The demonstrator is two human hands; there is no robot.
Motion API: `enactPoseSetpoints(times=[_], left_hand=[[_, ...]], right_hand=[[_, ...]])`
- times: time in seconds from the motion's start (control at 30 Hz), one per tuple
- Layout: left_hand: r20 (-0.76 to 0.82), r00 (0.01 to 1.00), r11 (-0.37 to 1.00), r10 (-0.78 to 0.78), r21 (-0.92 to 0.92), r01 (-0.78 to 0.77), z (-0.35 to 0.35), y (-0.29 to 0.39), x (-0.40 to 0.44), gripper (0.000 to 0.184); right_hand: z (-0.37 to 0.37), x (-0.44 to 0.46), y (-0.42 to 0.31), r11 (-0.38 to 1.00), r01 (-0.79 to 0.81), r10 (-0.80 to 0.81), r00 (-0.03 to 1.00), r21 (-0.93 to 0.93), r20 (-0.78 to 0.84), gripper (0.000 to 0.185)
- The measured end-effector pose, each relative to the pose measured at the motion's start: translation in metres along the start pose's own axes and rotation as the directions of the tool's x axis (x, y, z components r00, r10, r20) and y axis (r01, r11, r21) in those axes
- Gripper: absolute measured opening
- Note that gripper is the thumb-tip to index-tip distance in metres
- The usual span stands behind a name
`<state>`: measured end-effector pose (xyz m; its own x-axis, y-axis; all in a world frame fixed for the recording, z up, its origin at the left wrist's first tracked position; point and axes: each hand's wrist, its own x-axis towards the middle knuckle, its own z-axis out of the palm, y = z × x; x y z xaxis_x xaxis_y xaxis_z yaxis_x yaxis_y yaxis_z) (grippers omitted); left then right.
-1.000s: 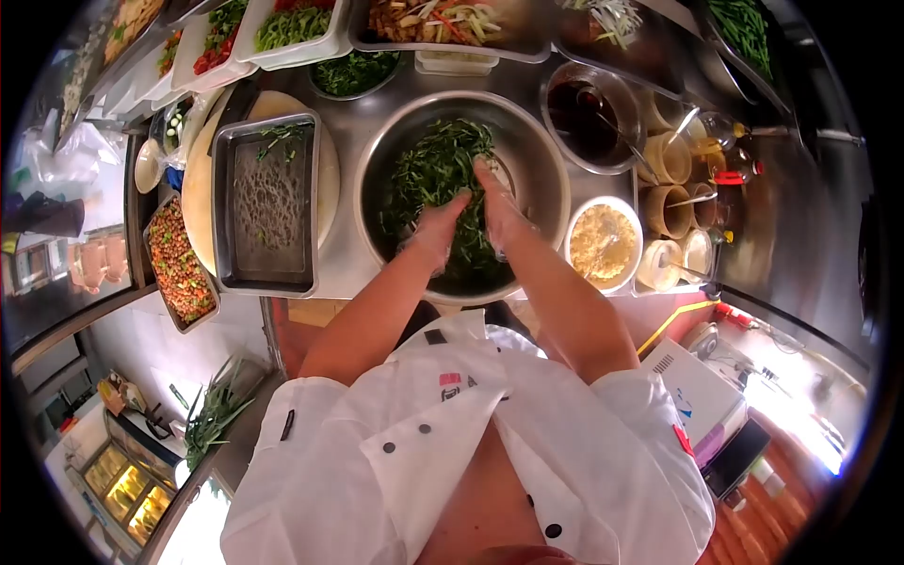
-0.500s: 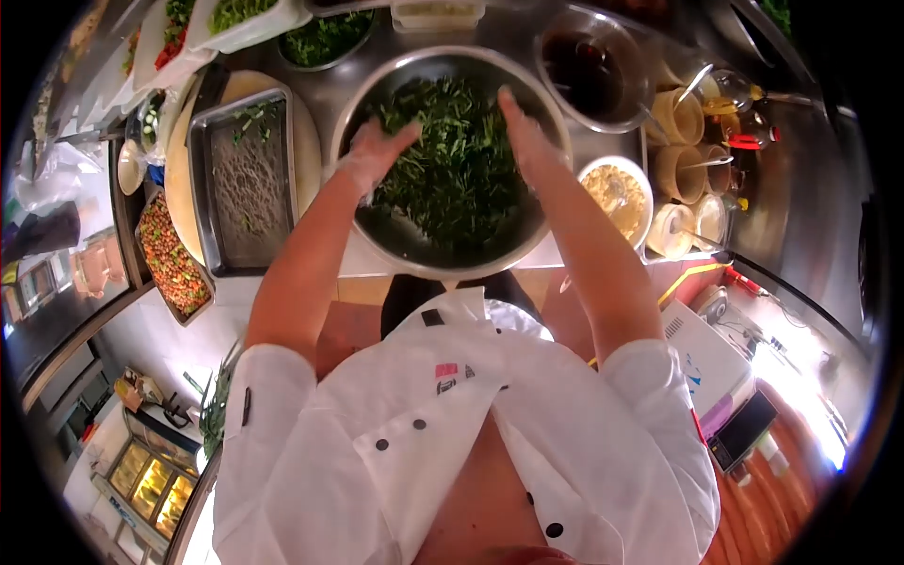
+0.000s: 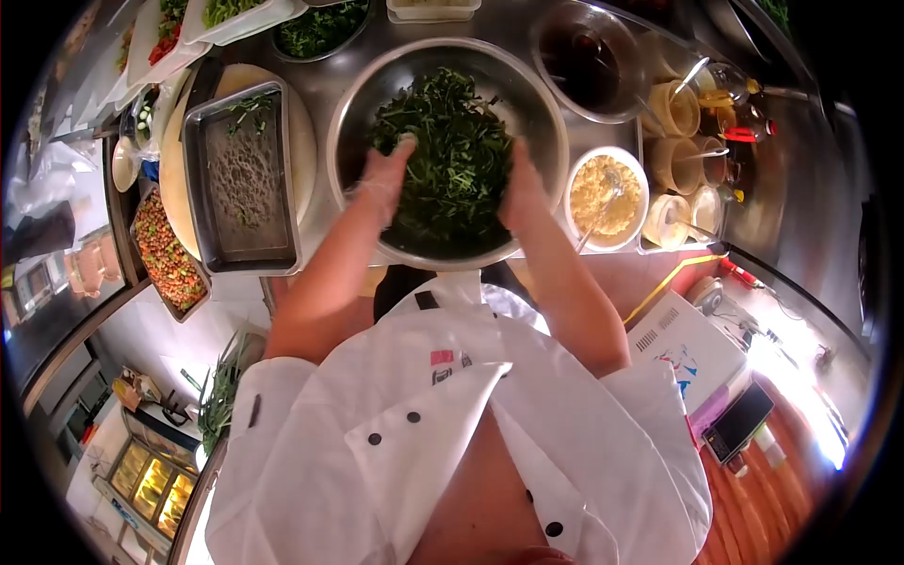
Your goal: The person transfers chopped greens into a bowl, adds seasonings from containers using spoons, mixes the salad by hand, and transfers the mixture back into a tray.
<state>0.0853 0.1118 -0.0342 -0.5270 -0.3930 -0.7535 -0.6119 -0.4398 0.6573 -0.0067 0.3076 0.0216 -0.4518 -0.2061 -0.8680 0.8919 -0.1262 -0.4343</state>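
Observation:
A large steel bowl (image 3: 544, 104) holds a heap of chopped dark green leaves (image 3: 452, 160). My left hand (image 3: 384, 177), in a clear glove, is at the left side of the heap, its thumb on top and its other fingers hidden by the leaves and blur. At the heap's right side is my right hand (image 3: 520, 188), also gloved, with its fingertips against or among the greens. Whether either hand grips any leaves cannot be made out. Left of the bowl, a metal tray (image 3: 247, 184) with a few green scraps rests on a round board (image 3: 303, 141).
Right of the bowl stand a white bowl of minced yellowish food (image 3: 603, 196), a bowl of dark liquid (image 3: 579, 61), several small tubs (image 3: 674, 108) and bottles (image 3: 744, 130). A tray of diced food (image 3: 169, 250) is at the left. Another bowl of greens (image 3: 322, 30) stands behind.
Since a second ago my hands have moved apart to opposite sides of the leaves; half a second ago they were higher and wider. The heap has shifted, and the view has moved slightly.

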Motion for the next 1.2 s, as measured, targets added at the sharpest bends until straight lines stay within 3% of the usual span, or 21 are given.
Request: enactPoseSetpoints(times=[0.03,0.1,0.17,0.23,0.3,0.33,0.37,0.4,0.43,0.5,0.6,0.63,0.73,0.83,0.87,0.9,0.97,1.0,1.03,1.1,1.2], left_hand=[[-0.016,1.000,0.988,-0.016,0.151,0.018,0.011,0.004,-0.004,0.113],[-0.049,0.998,0.895,-0.047,0.441,0.064,0.033,0.014,-0.012,0.125],[0.078,0.996,0.959,-0.034,0.282,0.010,0.027,0.022,-0.003,0.123],[0.423,0.906,0.998,-0.010,-0.055,0.036,0.008,0.050,-0.031,0.089],[0.344,0.939,0.978,-0.028,-0.185,0.097,-0.012,0.046,-0.049,0.070],[0.348,0.937,0.980,-0.023,-0.179,0.090,-0.011,0.044,-0.058,0.070],[0.246,0.942,0.912,-0.228,-0.286,0.295,-0.007,0.038,-0.069,0.066],[0.161,0.883,0.784,-0.440,-0.410,0.465,-0.002,0.030,-0.078,0.062],[0.298,0.892,0.764,-0.339,-0.467,0.446,0.009,0.000,-0.065,0.060],[0.285,0.947,0.858,-0.150,-0.439,0.268,0.030,-0.062,-0.003,0.063],[0.395,0.905,0.870,-0.158,-0.378,0.317,0.012,-0.007,-0.024,0.061],[0.409,0.907,0.886,-0.103,-0.377,0.271,0.000,0.008,-0.032,0.060],[0.199,0.979,0.937,-0.041,-0.331,0.107,-0.036,0.025,-0.044,0.060],[0.082,0.995,0.945,-0.061,-0.315,0.084,-0.015,-0.006,-0.017,0.071],[0.037,0.995,0.931,-0.092,-0.350,0.099,-0.009,-0.032,0.010,0.080],[-0.160,0.987,0.999,-0.022,0.042,0.029,0.015,-0.021,-0.002,0.103],[-0.153,0.983,0.990,-0.098,0.083,0.112,0.054,-0.013,-0.003,0.118],[-0.054,0.994,0.986,-0.092,0.132,0.098,0.052,-0.006,-0.011,0.127],[-0.053,0.994,0.987,-0.092,0.127,0.098,0.043,0.001,-0.012,0.127],[0.189,0.979,0.972,-0.078,0.232,0.032,0.005,0.010,-0.005,0.134],[0.121,0.986,0.987,0.111,0.105,-0.124,-0.016,0.030,0.017,0.129]], right_hand=[[-0.001,0.027,0.020,0.999,-0.040,0.040,0.998,0.002,-0.041,0.079],[0.017,0.010,0.020,0.995,-0.089,0.081,0.978,0.037,0.192,0.081],[0.028,-0.034,-0.013,0.988,-0.018,0.037,0.992,-0.152,0.121,0.080],[0.013,-0.041,-0.012,0.937,0.012,0.010,0.998,-0.349,0.062,0.080],[-0.016,-0.015,0.002,0.805,0.135,-0.168,0.986,-0.578,-0.004,0.079],[-0.008,-0.026,0.007,0.980,0.115,-0.111,0.993,-0.161,0.035,0.075],[-0.004,-0.026,0.013,0.980,0.119,-0.114,0.993,-0.157,0.036,0.075],[-0.002,-0.026,0.025,0.997,-0.016,0.006,0.991,0.074,0.136,0.073],[0.000,-0.023,0.040,0.943,-0.174,0.100,0.961,0.283,0.258,0.070],[0.004,0.020,0.080,0.938,-0.180,0.069,0.935,0.297,0.349,0.065],[0.020,-0.035,0.033,0.986,-0.151,0.134,0.970,0.068,0.204,0.077],[0.014,-0.042,0.017,0.950,-0.102,0.117,0.993,-0.296,0.032,0.084],[-0.002,-0.032,-0.020,0.755,0.106,-0.177,0.983,-0.647,-0.045,0.101],[-0.033,0.058,-0.033,0.803,0.342,-0.380,0.925,-0.488,0.023,0.099],[-0.005,0.018,-0.047,0.794,0.191,-0.274,0.960,-0.577,-0.060,0.096],[0.005,0.039,-0.037,0.786,0.105,-0.277,0.941,-0.609,-0.194,0.098],[0.025,0.026,-0.035,0.624,0.038,-0.203,0.972,-0.781,-0.115,0.100],[0.027,0.048,-0.015,0.917,0.064,-0.124,0.984,-0.393,-0.128,0.107],[0.026,0.043,-0.025,0.915,0.065,-0.125,0.984,-0.398,-0.128,0.107],[0.020,0.010,-0.058,0.585,0.010,-0.069,0.997,-0.811,-0.037,0.111],[-0.002,0.038,-0.071,0.553,0.133,-0.244,0.970,-0.823,-0.008,0.108]])
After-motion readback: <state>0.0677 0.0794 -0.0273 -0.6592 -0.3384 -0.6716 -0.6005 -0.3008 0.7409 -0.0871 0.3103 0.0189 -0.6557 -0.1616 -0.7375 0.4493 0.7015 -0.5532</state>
